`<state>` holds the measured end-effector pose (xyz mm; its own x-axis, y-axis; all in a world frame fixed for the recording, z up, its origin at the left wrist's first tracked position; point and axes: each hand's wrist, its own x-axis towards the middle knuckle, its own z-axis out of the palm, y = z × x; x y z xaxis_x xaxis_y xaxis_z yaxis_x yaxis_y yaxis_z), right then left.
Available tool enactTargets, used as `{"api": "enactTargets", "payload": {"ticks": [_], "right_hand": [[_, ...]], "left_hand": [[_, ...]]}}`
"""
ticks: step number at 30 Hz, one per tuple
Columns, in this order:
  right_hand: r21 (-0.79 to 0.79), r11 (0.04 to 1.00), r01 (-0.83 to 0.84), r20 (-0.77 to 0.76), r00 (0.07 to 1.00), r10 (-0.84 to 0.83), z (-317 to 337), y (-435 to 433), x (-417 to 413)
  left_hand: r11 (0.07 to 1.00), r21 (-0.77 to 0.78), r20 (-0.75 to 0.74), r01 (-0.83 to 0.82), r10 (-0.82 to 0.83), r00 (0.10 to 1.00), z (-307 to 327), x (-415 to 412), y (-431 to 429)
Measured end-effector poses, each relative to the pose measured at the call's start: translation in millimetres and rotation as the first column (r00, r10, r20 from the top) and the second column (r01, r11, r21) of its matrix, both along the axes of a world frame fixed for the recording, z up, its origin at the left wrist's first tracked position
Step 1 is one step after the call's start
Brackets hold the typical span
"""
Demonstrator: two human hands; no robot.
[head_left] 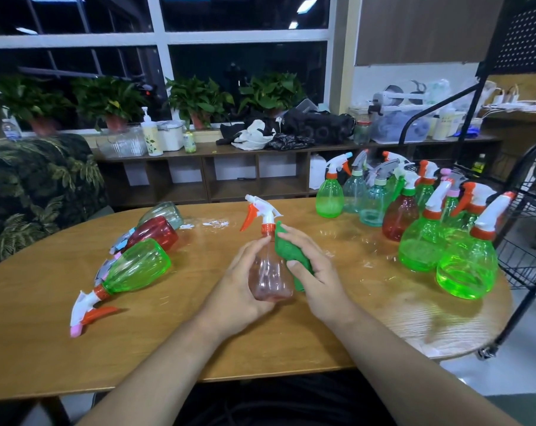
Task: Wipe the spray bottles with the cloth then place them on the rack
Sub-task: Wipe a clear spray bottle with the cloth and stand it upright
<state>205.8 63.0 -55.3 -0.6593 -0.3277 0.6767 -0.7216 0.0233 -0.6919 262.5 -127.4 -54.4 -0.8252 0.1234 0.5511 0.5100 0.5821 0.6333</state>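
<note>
Green cloth (289,250), apparently clutched by right hand (319,282), touches pink bottle (269,279).

A rounded wooden table (199,342) carries three bottles lying on their sides at its left: a green bottle (137,267), a red bottle (156,233) just behind it and a clear bottle (165,212) farthest back. Upright spray bottles (466,265) crowd its right side, and small white scraps (216,223) lie near the far edge.

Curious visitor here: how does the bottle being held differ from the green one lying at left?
The held bottle is pale pink and upright; the green bottle lies on its side. The left hand grips the held bottle; no hand holds the green bottle. Both have white sprayers with orange triggers.
</note>
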Motion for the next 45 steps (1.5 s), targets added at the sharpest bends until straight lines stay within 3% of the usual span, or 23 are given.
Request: {"api": "enactTargets", "payload": {"ticks": [8, 19, 23, 29, 34, 37, 41, 45], "right_hand": [[0.065, 0.997, -0.033, -0.041, 0.998, 0.036, -0.2, -1.7, 2.2], [0.044, 0.996, -0.073, -0.168, 0.983, 0.08, -5.4, -6.9, 6.5], [0.009, 0.997, -0.074, -0.151, 0.986, 0.075, -5.0, -6.7, 6.2], [-0.083, 0.996, -0.031, -0.087, 0.996, 0.024, -1.1, -2.5, 0.2], [-0.159, 0.987, -0.009, -0.028, 1.0, 0.004, 0.9, -1.6, -1.3], [-0.255, 0.966, -0.047, 0.135, 0.987, 0.084, 1.1, -0.8, -2.1], [-0.402, 0.913, -0.073, 0.362, 0.903, 0.232, 4.9, 2.0, -7.8], [-0.405, 0.912, -0.057, 0.37, 0.902, 0.221, 5.5, 2.8, -6.7]], "left_hand": [[0.984, 0.165, 0.047, -0.074, 0.067, 0.997, -2.8, -1.5, -4.8], [0.862, 0.487, 0.108, -0.139, 0.099, 0.989, 2.7, -7.6, -6.0], [0.882, 0.456, 0.128, -0.117, 0.065, 0.99, 2.3, -6.0, -6.6], [0.974, 0.227, 0.138, -0.014, -0.018, 0.99, -2.2, 2.5, -4.4], [0.993, 0.107, 0.078, 0.043, -0.051, 0.996, 0.5, 7.0, 0.5], [0.989, 0.136, 0.103, 0.062, -0.077, 0.992, -0.9, 6.9, 0.8], [0.969, 0.231, 0.128, 0.084, -0.116, 0.985, -0.7, 8.5, 2.7], [0.964, 0.243, 0.148, 0.11, -0.148, 0.978, 1.0, 7.5, 4.6]]}}
